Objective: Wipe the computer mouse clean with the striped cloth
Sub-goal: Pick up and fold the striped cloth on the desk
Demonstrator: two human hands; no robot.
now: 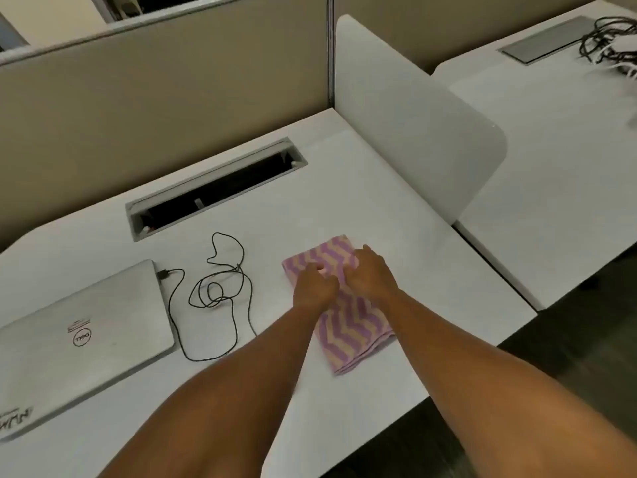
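Both forearms reach out over the white desk (pixel 431 263) to the striped cloth (pixel 348 332), which lies folded near its front right edge. The left hand (pixel 315 288) curls on the cloth, perhaps around the mouse, which is hidden. The right hand (pixel 370 274) rests on the cloth with relaxed fingers. A closed laptop (pixel 79 339) and looped black cable (pixel 213 291) lie to the left.

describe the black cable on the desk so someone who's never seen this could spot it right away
Start at the closed silver laptop on the left of the white desk. The black cable plugs into its far right corner and lies in loose loops on the desk between the laptop and the striped cloth under both hands. It is the only thin dark line on this desk.
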